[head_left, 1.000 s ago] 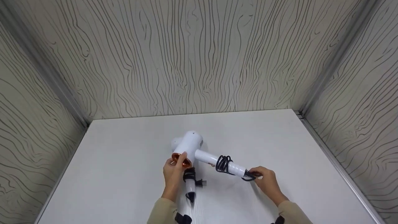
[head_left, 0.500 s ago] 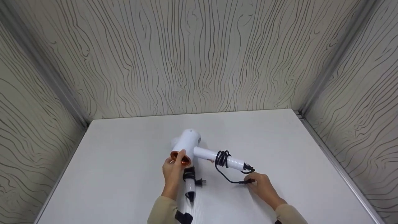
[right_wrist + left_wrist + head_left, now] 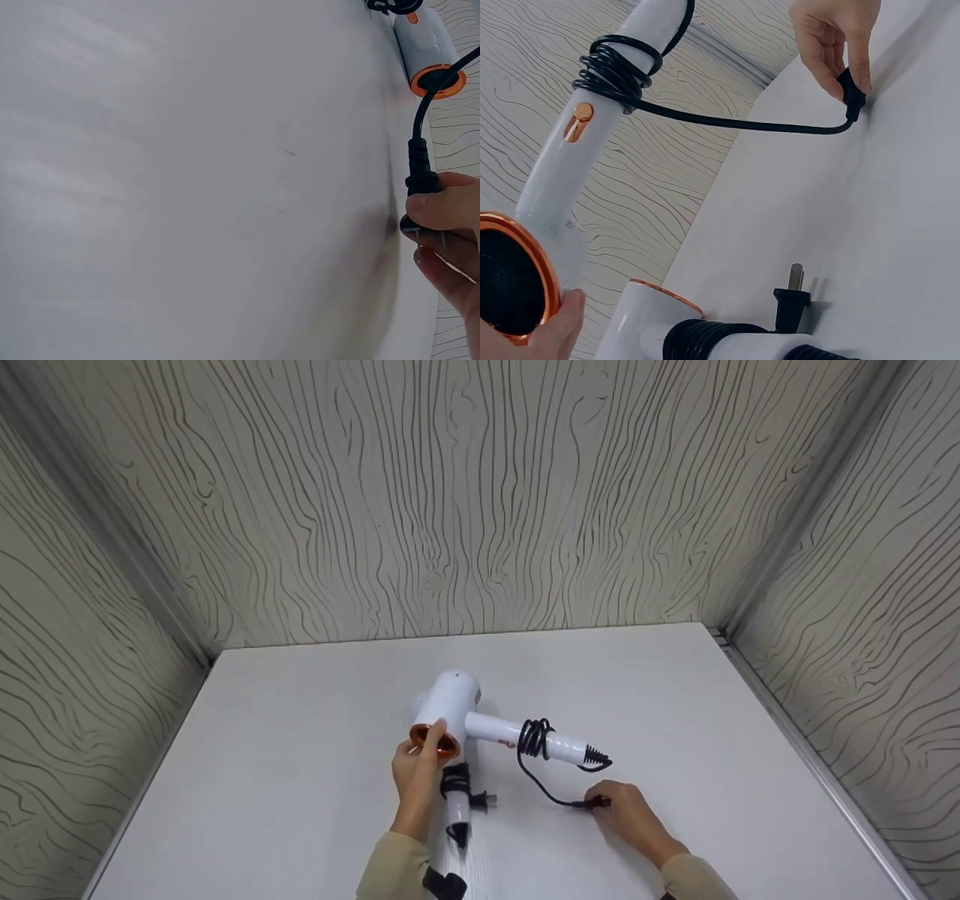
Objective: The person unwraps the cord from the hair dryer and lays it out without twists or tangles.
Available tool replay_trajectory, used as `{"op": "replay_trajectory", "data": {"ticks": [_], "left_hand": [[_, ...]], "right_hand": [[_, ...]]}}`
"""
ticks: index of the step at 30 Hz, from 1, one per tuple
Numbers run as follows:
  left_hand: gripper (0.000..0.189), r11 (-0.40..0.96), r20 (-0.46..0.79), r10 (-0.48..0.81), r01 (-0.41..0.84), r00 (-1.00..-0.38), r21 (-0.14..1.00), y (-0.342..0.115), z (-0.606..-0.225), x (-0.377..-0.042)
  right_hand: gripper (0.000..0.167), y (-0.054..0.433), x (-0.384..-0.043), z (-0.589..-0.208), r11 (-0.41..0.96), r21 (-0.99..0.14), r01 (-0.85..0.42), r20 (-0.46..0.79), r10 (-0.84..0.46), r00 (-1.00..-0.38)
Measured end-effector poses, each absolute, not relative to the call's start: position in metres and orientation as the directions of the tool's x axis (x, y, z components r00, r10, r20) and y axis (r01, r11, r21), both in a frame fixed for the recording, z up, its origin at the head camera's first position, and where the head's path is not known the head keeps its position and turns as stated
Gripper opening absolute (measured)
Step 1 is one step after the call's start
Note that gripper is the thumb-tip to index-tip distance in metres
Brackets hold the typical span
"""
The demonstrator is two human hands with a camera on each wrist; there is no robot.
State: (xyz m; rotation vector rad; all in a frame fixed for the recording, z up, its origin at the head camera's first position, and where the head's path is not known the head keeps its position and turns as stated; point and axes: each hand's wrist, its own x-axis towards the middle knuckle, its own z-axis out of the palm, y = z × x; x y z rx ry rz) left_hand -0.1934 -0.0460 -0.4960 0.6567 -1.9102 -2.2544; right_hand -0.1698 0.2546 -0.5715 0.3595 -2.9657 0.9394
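A white hair dryer [image 3: 448, 699] with a copper-coloured rim is held up by my left hand [image 3: 417, 774], whose thumb and fingers grip that rim. Its handle [image 3: 491, 727] points right, with black cord [image 3: 534, 738] wound in several loops round it. From the loops a length of cord runs down to a black plug [image 3: 852, 93]. My right hand [image 3: 626, 814] pinches this plug between thumb and fingers, close over the table. In the right wrist view the plug's prongs show beside my fingers.
Behind and below the held dryer, a second white hair dryer [image 3: 458, 808] lies on the white table [image 3: 300, 780], its cord wrapped round the handle and its plug [image 3: 484, 801] sticking out right. Wood-patterned panels [image 3: 450, 510] stand at the back and both sides.
My right hand has moved from the handle's end down and slightly left, drawing the plug and a length of cord away from the handle. The held dryer has risen slightly.
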Motion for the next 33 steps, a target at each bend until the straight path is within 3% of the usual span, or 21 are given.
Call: {"op": "replay_trajectory", "data": {"ticks": [21, 33], "left_hand": [[0.068, -0.170, -0.233, -0.384, -0.180, -0.894, 0.969, -0.036, -0.497, -0.193], [0.069, -0.177, -0.244, -0.383, -0.188, -0.891, 0.966, -0.037, -0.498, -0.195]], "right_hand": [[0.025, 0.252, -0.162, -0.572, 0.785, -0.585, -0.207, 0.047, -0.222, -0.974], [0.027, 0.252, -0.156, -0.561, 0.759, -0.576, -0.303, 0.100, -0.302, -0.948]]}}
